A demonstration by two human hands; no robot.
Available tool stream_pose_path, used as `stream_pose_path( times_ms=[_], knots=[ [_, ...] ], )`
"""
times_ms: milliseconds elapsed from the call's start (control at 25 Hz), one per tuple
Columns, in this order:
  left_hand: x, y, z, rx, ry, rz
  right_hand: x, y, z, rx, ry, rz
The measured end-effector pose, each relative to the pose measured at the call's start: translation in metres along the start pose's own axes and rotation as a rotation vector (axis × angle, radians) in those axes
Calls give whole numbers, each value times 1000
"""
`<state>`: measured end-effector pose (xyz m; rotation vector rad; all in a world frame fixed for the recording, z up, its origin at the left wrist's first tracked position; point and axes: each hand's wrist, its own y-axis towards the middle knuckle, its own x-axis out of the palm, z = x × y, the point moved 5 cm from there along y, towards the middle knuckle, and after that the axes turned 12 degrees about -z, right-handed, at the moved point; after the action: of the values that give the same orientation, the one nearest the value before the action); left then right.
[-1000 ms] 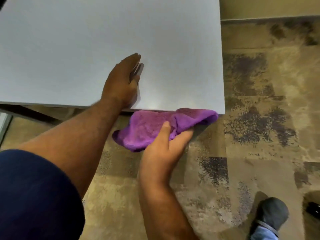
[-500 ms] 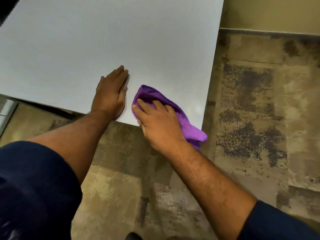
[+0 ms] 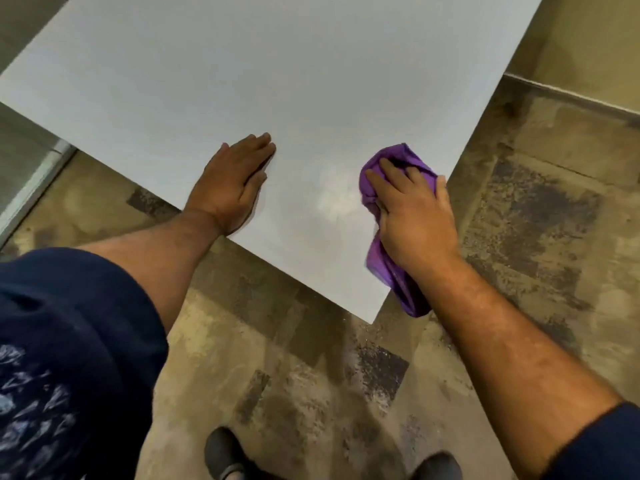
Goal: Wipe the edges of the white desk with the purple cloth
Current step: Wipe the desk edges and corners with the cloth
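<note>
The white desk (image 3: 263, 81) fills the upper half of the head view, its near corner pointing toward me. My right hand (image 3: 415, 216) presses the purple cloth (image 3: 401, 161) against the desk's right edge, just above that corner, fingers curled over the bunched fabric. A tail of the cloth hangs off the edge below my wrist. My left hand (image 3: 232, 181) lies flat on the desk top near the front edge, palm down, fingers together, holding nothing.
Mottled brown and grey floor (image 3: 540, 216) surrounds the desk. A beige wall with a skirting line (image 3: 571, 95) runs at the upper right. My two dark shoes (image 3: 221, 455) stand at the bottom. A pale vertical frame (image 3: 31, 188) shows at the far left.
My right hand has carried the cloth from the front edge onto the desk top, then over to the right edge by the corner. My view has turned, and the left hand stays flat on the desk.
</note>
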<state>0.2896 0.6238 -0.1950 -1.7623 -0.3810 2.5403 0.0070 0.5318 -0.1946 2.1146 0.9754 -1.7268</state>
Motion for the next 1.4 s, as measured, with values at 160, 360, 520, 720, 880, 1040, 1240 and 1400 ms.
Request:
stream_pose_path(
  times_ms=[160, 360, 520, 720, 880, 1040, 1240, 1400],
  knots=[
    [3, -1, -5, -2, 3, 3, -26, 68, 30, 104, 34, 40],
    [5, 2, -10, 5, 22, 1, -40, 128, 18, 99, 74, 57],
    [3, 3, -13, 7, 15, 9, -33, 97, -48, -227, 84, -38],
    [2, 4, -13, -4, 8, 0, 20, 1, -101, -579, 56, -212],
    [0, 4, -11, -4, 6, -17, 17, -19, -70, -706, 41, -255],
    [-1, 4, -12, -23, -19, -47, 4, -17, -40, -665, -65, -239],
    [3, 5, -15, -10, -6, -47, -35, 12, 30, -365, -101, -155],
    [7, 1, -2, -143, -23, -14, -37, 23, 24, -104, 5, -226]
  ],
)
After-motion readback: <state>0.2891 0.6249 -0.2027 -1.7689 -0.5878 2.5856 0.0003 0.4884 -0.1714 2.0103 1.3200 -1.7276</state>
